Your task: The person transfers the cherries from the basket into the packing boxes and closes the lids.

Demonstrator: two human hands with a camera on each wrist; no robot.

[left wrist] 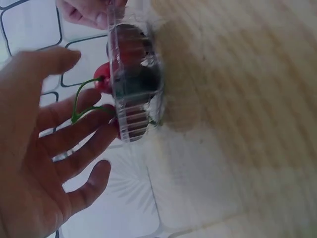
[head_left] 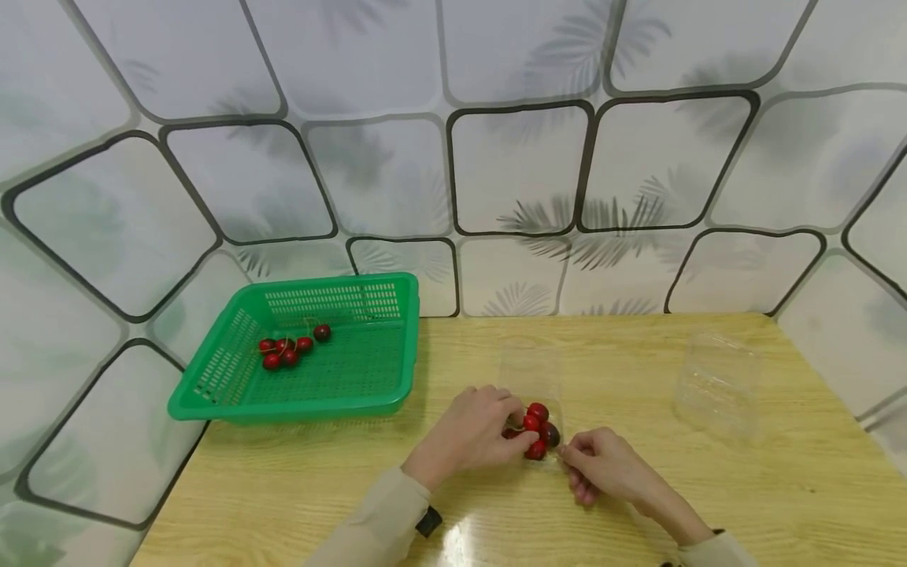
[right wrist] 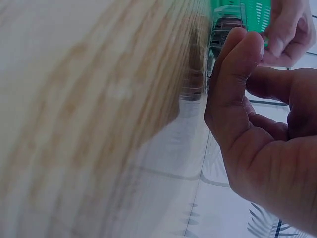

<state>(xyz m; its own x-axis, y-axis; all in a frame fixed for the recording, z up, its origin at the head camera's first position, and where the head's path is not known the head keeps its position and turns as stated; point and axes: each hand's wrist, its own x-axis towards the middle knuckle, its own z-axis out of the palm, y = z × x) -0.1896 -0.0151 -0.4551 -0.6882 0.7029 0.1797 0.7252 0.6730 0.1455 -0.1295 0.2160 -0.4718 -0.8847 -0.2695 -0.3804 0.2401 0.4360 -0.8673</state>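
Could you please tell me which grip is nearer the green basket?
Left: the left grip is at the clear container of cherries, right of the green basket; the right grip is farther right.

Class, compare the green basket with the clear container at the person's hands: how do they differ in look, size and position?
The green basket is coloured plastic with slotted walls; the clear container is see-through. The green basket is much larger than the clear container. The green basket stands apart from both hands, while the clear container has the left hand and right hand at it. Both hold cherries.
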